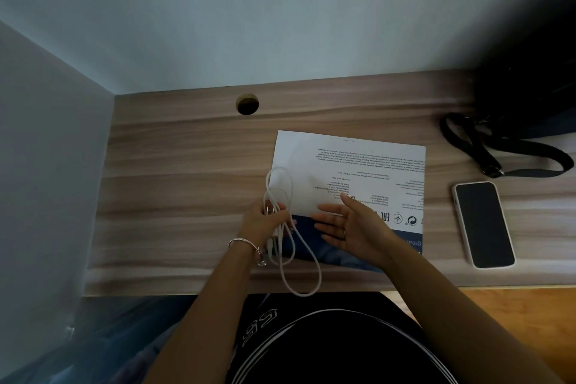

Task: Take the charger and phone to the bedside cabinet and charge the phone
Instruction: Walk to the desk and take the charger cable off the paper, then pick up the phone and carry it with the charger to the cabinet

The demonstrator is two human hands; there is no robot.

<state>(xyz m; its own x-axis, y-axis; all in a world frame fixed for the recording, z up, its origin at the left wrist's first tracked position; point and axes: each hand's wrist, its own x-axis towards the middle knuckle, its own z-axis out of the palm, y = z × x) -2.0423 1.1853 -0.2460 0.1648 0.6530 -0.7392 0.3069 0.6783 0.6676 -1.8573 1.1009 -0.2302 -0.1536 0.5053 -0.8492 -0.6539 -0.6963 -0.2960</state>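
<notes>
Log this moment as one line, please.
left hand: grips coiled white charger cable | right hand: open, empty | black phone in pale case: on wooden desk, untouched

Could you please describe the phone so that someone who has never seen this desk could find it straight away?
Start at the wooden desk and go to its right end, past the white printed package in the middle. The phone lies flat there, screen up, on the near side of the black strap. It is the only dark glossy slab with a pale case rim.
</notes>
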